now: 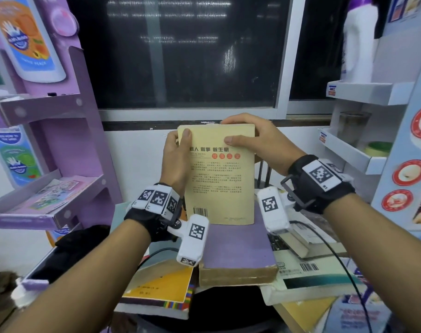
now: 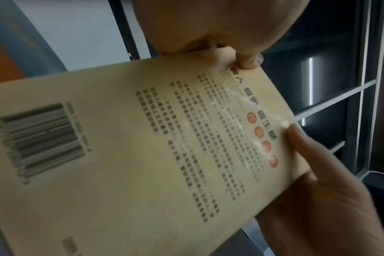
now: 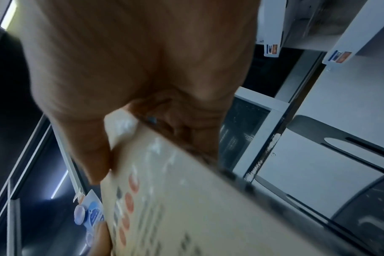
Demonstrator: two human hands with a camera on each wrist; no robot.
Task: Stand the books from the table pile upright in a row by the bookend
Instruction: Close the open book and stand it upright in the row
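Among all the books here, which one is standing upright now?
The cream-yellow book, gripped by the left hand and right hand. Its bottom edge meets the flat purple book; the other books lie flat.

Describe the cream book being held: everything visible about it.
The cream book is a slim paperback, back cover toward the head camera: dark title line, four red seals, blocks of text, a barcode at lower left. It stands upright, its bottom edge on a purple book lying flat on the pile. The left hand grips its upper left edge, thumb on the cover; the right hand grips the top right corner.
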